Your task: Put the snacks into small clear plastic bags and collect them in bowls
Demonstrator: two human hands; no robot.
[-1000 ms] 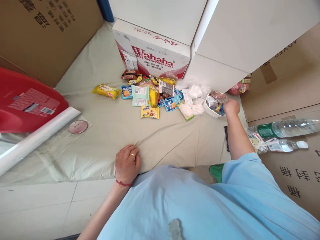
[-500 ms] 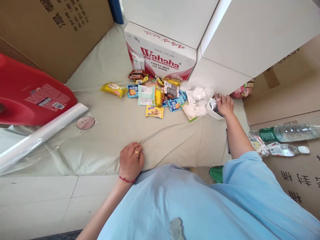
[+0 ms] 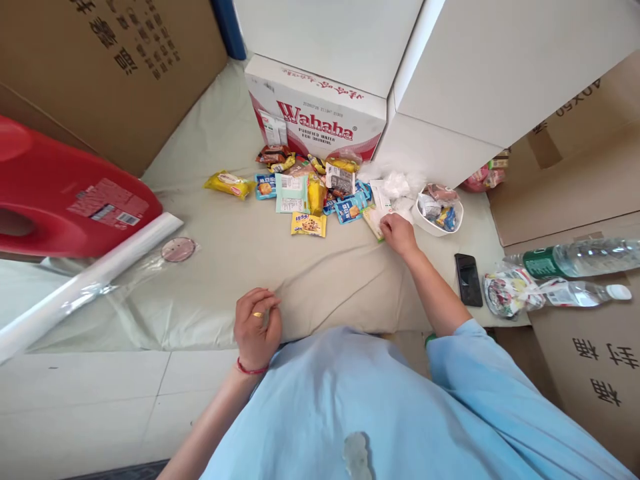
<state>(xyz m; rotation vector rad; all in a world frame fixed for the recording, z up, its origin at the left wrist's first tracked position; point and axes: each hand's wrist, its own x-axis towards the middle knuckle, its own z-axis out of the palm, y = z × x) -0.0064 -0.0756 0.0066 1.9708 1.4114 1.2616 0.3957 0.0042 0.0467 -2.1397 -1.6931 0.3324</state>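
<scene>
White bowl point(image 3: 429, 225) already holds several wrapped snacks point(image 3: 443, 194); loose packets point(image 3: 309, 225) lie outside it on the cloth point(image 3: 225, 240). Right hand point(image 3: 399, 235), fingers drawn together, touches the green-and-white packet point(image 3: 372, 221) near the bowl; grip unconfirmed. Left hand point(image 3: 257, 327) rests loosely curled, apparently empty.

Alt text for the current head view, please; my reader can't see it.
The right hand is at a green-and-white packet beside wrapped snacks, left of a white bowl holding more packets. The left hand rests near the front edge of the cloth.
</scene>
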